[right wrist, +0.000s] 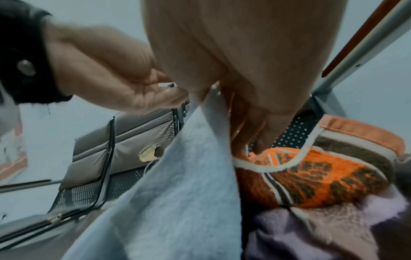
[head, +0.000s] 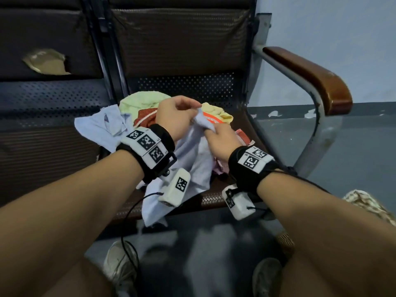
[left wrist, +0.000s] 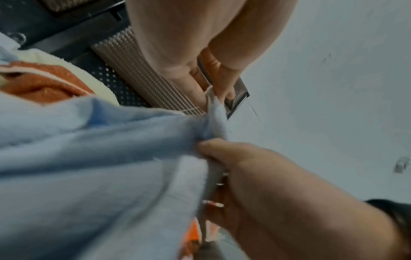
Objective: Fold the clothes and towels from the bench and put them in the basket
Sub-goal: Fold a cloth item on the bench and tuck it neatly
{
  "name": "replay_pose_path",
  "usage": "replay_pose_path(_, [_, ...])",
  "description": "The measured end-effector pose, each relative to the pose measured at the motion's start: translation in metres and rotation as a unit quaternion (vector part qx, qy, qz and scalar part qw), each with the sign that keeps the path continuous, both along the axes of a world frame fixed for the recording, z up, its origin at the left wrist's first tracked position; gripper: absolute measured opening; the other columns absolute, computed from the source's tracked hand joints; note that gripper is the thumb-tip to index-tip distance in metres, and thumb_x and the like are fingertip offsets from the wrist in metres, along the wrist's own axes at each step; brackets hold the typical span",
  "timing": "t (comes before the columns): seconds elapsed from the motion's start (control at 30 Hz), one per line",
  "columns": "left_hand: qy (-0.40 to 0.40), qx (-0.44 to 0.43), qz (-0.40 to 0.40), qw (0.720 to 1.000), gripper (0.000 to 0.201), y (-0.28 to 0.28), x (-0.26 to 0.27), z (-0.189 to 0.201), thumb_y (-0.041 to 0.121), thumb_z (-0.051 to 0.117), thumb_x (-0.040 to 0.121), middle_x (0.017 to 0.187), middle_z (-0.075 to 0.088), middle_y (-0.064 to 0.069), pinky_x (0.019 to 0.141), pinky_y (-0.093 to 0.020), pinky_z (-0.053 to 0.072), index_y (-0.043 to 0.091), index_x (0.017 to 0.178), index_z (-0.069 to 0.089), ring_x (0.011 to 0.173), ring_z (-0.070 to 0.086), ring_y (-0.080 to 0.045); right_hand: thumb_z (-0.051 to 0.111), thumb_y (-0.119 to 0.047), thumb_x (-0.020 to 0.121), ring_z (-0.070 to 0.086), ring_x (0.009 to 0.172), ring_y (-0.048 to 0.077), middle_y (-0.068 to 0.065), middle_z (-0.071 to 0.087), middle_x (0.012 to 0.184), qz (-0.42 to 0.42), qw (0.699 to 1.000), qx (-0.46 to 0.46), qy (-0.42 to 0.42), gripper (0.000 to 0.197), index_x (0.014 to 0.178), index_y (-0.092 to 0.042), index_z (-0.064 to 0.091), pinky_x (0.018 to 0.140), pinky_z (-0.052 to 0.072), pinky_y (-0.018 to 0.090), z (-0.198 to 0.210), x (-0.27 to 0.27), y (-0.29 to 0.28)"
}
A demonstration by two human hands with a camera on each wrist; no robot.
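A pale blue towel (head: 192, 159) hangs from both hands over the bench seat (head: 214, 200) and droops past its front edge. My left hand (head: 196, 109) pinches its top corner between thumb and fingers. My right hand (head: 211, 130), just below and to the right, grips the same bunched edge. In the left wrist view the left fingertips (left wrist: 222, 88) nip the towel (left wrist: 89, 158), and the right thumb (left wrist: 211, 146) presses its fold. In the right wrist view the towel (right wrist: 166, 193) falls from under the right fingers (right wrist: 249, 126).
Behind the hands lies a heap: a yellow-green towel (head: 141, 101), an orange patterned towel (right wrist: 311, 176), a lilac cloth (right wrist: 311, 228). More pale blue fabric (head: 100, 127) spreads left. A brown armrest (head: 310, 78) stands right. Something woven (head: 285, 241) shows by my right forearm.
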State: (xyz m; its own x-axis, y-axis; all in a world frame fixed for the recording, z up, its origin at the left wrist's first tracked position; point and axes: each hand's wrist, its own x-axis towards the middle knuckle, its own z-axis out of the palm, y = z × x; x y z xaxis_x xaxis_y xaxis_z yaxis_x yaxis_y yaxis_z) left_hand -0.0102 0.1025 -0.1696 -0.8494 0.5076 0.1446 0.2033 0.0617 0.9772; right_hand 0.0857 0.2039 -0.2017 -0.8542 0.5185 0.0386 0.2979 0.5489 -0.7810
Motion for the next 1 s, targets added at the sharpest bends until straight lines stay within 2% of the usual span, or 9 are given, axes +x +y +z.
replay_pose_path(0.07, [0.096,-0.067,-0.034,0.993,0.026,-0.007,-0.004,0.003,0.001,0.056,0.084,0.095,0.074,-0.002,0.070,-0.022,0.054,0.015,0.094,0.077,0.086,0.067,-0.010,0.044,-0.008,0.100,0.063,0.111,0.019,0.003,0.071,0.116,0.010,0.997,-0.043,0.068,0.032,0.113,-0.012,0.073,0.097,0.049,0.031,0.008,0.000,0.003])
replay_pose_path(0.13, [0.219,-0.165,-0.140,0.952,0.026,-0.013,-0.005,0.003,0.016,0.055,0.077,0.095,0.071,-0.002,0.076,-0.029,0.050,0.011,0.094,0.074,0.089,0.062,-0.016,0.048,-0.006,0.096,0.064,0.110,0.015,0.000,0.073,0.113,0.042,0.990,-0.053,0.123,0.030,0.109,-0.014,0.074,0.098,0.048,0.026,0.015,-0.001,0.005])
replay_pose_path(0.3, [0.263,-0.269,-0.133,0.917,0.016,-0.017,-0.021,-0.012,0.029,0.071,0.077,0.082,0.067,0.005,0.068,-0.032,0.047,0.022,0.091,0.065,0.079,0.063,-0.019,0.058,-0.015,0.085,0.054,0.069,0.008,-0.005,0.061,0.070,-0.034,0.981,-0.020,0.189,0.013,0.076,-0.010,0.066,0.066,0.045,0.028,0.030,0.005,0.031])
replay_pose_path(0.5, [0.327,-0.374,-0.053,0.867,0.035,-0.019,-0.043,-0.013,0.060,0.061,0.087,0.070,0.063,0.001,0.048,-0.025,0.030,0.026,0.080,0.066,0.059,0.050,-0.012,0.066,-0.025,0.088,0.037,0.050,0.000,-0.017,0.045,0.047,-0.174,0.967,-0.010,0.185,0.035,0.057,-0.024,0.052,0.049,0.032,0.018,0.024,0.028,0.063])
replay_pose_path(0.6, [0.241,-0.351,-0.030,0.904,0.041,-0.010,-0.036,-0.008,0.055,0.061,0.088,0.067,0.063,-0.001,0.048,-0.025,0.034,0.016,0.077,0.070,0.058,0.056,-0.015,0.060,-0.021,0.094,0.040,0.055,0.007,-0.009,0.048,0.056,-0.139,0.984,0.038,0.106,0.034,0.060,-0.020,0.053,0.055,0.033,0.029,0.016,0.035,0.062])
replay_pose_path(0.7, [0.029,-0.159,-0.038,0.986,0.030,-0.003,-0.023,0.007,0.038,0.074,0.079,0.051,0.059,0.003,0.046,-0.021,0.040,0.010,0.068,0.068,0.045,0.056,-0.011,0.052,-0.021,0.097,0.040,0.057,0.016,0.005,0.044,0.059,-0.114,0.989,0.049,0.085,0.039,0.060,-0.012,0.044,0.058,0.032,0.033,0.015,0.038,0.058])
replay_pose_path(0.77, [-0.056,-0.050,-0.071,0.995,0.026,0.002,-0.014,0.018,0.022,0.065,0.086,0.059,0.065,-0.007,0.057,-0.028,0.049,-0.003,0.082,0.072,0.054,0.062,-0.017,0.048,-0.026,0.099,0.047,0.057,0.017,0.005,0.051,0.058,-0.113,0.987,0.032,0.109,0.039,0.063,-0.011,0.049,0.060,0.038,0.034,0.019,0.039,0.054])
replay_pose_path(0.9, [-0.017,-0.051,-0.045,0.998,0.029,0.007,-0.002,0.024,0.018,0.047,0.100,0.081,0.064,-0.009,0.068,-0.031,0.045,0.009,0.085,0.070,0.075,0.056,-0.017,0.053,-0.020,0.095,0.051,0.058,0.007,-0.014,0.056,0.060,-0.090,0.979,0.045,0.179,0.003,0.097,-0.020,0.057,0.059,0.042,0.030,0.022,0.041,0.045])
replay_pose_path(1.0, [-0.026,-0.078,-0.044,0.996,0.028,0.008,0.003,0.023,0.018,0.045,0.100,0.082,0.057,-0.009,0.065,-0.029,0.039,0.009,0.084,0.065,0.076,0.050,-0.018,0.052,-0.016,0.094,0.047,0.051,0.010,-0.008,0.054,0.057,-0.060,0.974,0.079,0.206,0.014,0.105,-0.020,0.046,0.058,0.041,0.031,0.025,0.045,0.039])
